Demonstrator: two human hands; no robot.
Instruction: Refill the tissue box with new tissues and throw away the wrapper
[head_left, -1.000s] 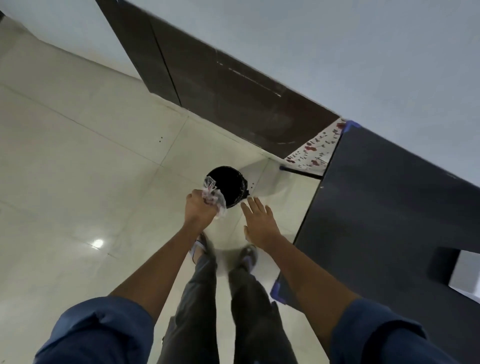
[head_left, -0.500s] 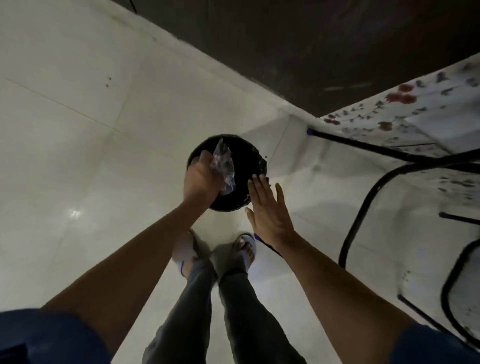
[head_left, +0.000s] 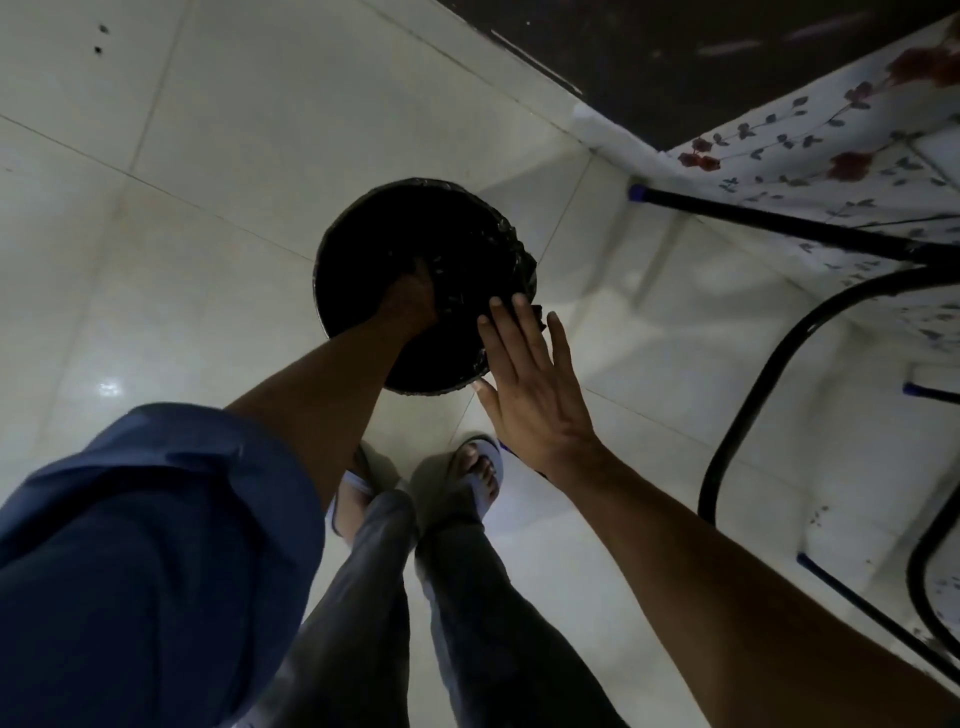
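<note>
Lowered since half a second ago: left hand (head_left: 410, 301), now sunk past the rim into the bin (head_left: 363, 244), where earlier it held the wrapper above the opening. Wrapper no longer visible; lost in the dark interior or behind the hand, so its position, long axis and pointing direction cannot be told. Left fingers hidden in shadow inside the bin; whether curled, spread or gripping cannot be told. Right hand (head_left: 530, 395) held flat just beside the bin's near-right rim, palm down, fingers straight and slightly apart, thumb tip near the rim; contact with the rim uncertain. Bin round, black-lined, standing upright on pale floor tiles (head_left: 156, 312), mouth facing the camera. Bin interior too dark to show contents. Left sleeve (head_left: 156, 545) blue, filling the lower left corner and cut off by the frame edge. Feet in sandals (head_left: 483, 483) just below the bin, partly covered by grey trouser legs. Black tubular frame (head_left: 779, 353) with floral cloth (head_left: 831, 156) at the right, cut off by the edge. Dark panel (head_left: 675, 52) along the top, blurred.
</note>
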